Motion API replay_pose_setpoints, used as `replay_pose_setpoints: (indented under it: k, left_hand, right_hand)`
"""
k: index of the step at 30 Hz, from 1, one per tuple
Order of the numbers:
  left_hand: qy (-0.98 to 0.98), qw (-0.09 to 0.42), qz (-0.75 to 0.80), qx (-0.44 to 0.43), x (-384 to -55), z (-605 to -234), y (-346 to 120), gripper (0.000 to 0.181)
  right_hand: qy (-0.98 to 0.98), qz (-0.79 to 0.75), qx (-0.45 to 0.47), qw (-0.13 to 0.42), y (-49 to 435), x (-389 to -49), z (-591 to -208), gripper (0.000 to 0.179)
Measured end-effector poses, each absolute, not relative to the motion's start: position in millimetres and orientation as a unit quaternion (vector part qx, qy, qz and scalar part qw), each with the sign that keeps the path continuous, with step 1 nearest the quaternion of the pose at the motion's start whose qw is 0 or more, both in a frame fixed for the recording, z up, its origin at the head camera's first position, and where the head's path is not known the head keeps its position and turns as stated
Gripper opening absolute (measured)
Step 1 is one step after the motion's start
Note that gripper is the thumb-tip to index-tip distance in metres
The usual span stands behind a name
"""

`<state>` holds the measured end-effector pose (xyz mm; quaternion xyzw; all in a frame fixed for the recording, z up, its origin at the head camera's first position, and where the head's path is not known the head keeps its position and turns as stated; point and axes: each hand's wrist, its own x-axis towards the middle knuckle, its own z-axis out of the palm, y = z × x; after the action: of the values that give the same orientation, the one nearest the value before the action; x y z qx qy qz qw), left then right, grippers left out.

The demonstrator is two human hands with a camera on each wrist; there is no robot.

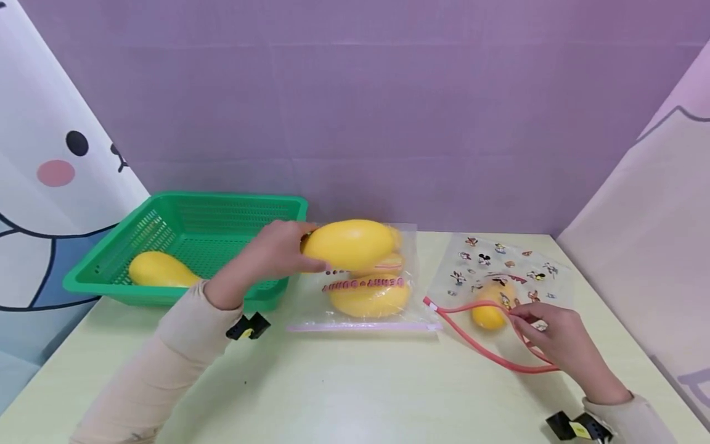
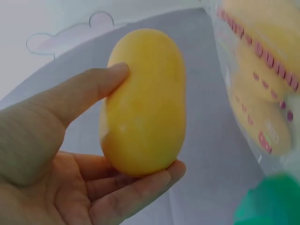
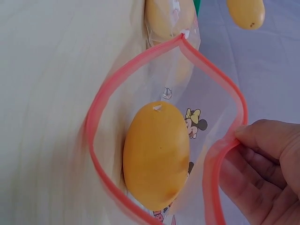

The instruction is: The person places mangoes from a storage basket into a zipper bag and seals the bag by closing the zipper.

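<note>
- Purple cloth backdrop (image 1: 355,111) fills the upper frame; below it stands a pale wood-grain table (image 1: 333,394).
- Subject item: oblong yellow mango-like fruit (image 2: 145,103), held near the centre of the head view, in front of the lilac-zip bag (image 1: 316,302). Real or model cannot be determined.
- Left hand (image 1: 283,246): thumb along one flank, fingers curled under the other side.
- Handling, as judged: firm, moderate in weight, smooth enough to slip or roll; hard pinching might bruise it if real. Recommended hold: across the middle, thumb opposite the fingers.
- Right hand (image 1: 560,336): thumb and forefinger pinch the red zip rim (image 3: 212,183) of the cartoon-print bag (image 1: 444,277), right of frame. Film appears light and limp; best taken at the stiffer rim.
- Second fruit (image 3: 157,154) lies inside that bag.
- Green basket (image 1: 238,216), left of frame: one yellow fruit (image 1: 161,269) inside.
</note>
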<state>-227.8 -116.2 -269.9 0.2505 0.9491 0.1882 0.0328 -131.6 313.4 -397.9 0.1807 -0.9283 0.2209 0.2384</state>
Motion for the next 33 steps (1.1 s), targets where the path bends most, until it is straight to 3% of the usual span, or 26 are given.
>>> replay_pose_setpoints:
  k: [9,16,23,33]
  left_hand:
    - [0.929,0.014,0.221,0.298,-216.6,-278.8,-92.6,0.045]
    - [0.933,0.022,0.190,0.305,-210.9,-290.1,-74.5,0.063]
    - [0.930,0.024,0.185,0.317,-205.2,-300.1,-53.9,0.047]
    - [0.921,0.047,0.194,0.333,-197.2,-314.5,-33.7,0.046]
  right_hand:
    - [-0.930,0.220,0.176,0.237,313.9,-133.6,-395.7,0.021]
    - [-0.926,0.235,0.177,0.237,310.5,-133.1,-397.2,0.021]
    - [-0.931,0.229,0.169,0.228,307.8,-132.2,-395.6,0.020]
    - [-0.931,0.231,0.169,0.229,307.8,-133.3,-395.5,0.020]
